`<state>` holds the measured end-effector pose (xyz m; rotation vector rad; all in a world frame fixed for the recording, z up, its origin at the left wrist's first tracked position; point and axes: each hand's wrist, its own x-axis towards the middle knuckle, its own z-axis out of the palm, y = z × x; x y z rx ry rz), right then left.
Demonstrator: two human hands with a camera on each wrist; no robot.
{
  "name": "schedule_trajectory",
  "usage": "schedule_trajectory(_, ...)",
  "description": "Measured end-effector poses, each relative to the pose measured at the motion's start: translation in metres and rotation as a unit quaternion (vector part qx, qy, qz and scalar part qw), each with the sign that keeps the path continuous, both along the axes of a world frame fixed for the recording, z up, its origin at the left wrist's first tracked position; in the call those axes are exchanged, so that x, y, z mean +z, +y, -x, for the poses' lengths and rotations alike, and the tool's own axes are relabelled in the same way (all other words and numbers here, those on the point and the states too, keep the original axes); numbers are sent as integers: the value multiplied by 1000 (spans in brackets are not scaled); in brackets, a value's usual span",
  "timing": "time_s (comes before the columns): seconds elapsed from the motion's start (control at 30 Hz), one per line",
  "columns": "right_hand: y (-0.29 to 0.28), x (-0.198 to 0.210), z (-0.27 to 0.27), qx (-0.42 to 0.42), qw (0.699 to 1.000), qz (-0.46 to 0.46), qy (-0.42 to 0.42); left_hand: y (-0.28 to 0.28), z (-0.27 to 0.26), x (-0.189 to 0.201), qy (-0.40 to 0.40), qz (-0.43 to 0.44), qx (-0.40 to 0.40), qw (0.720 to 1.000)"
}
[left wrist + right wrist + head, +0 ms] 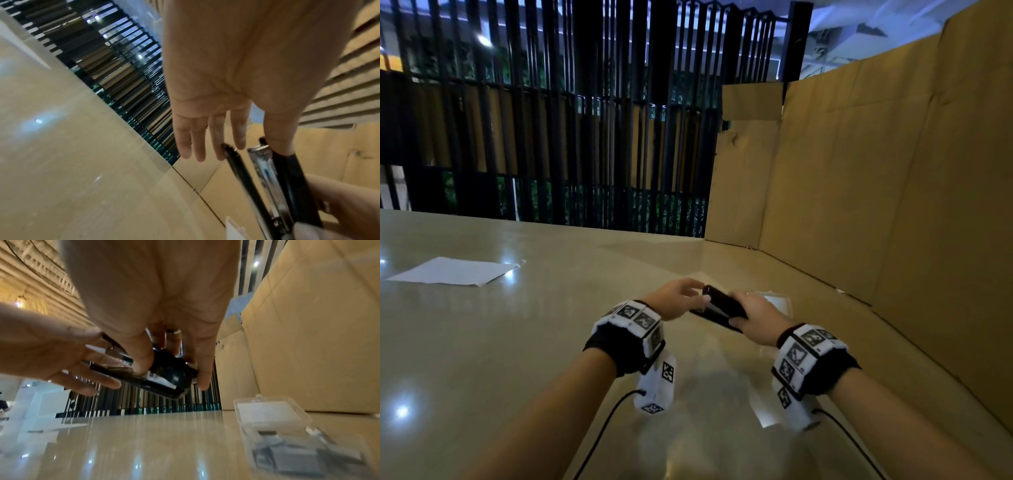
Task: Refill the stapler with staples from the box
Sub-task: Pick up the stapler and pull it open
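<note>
Both hands hold a black stapler (719, 303) above the glossy table. My right hand (739, 311) grips its rear end, thumb on one side and fingers on the other (172, 374). My left hand (700, 291) pinches the front tip. In the left wrist view the thumb lies on the black top cover (296, 178) and the fingers touch the base (240, 172). The metal magazine (265, 170) shows between them, all slightly spread apart. A clear plastic box (287, 443) with grey staple strips lies on the table, lid open, just beyond the right hand (779, 301).
A white paper sheet (452, 271) lies far left on the table (517, 342). A tall cardboard wall (876, 205) runs along the right side and back right. A black slatted fence (551, 137) stands behind the table's far edge.
</note>
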<state>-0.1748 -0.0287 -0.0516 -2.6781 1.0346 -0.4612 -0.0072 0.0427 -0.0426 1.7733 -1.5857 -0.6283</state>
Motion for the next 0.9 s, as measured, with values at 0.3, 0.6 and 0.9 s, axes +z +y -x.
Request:
schedule_trajectory(0.3, 33, 16, 10, 8, 986, 11, -166, 25, 20, -3, 212, 170, 2, 962)
schedule_trajectory(0.6, 37, -6, 26, 15, 979, 9, -205, 31, 44, -17, 410, 154, -14, 899)
schedule_trajectory(0.9, 28, -9, 29, 13, 971, -21, -239, 14, 42, -30, 491, 126, -18, 862)
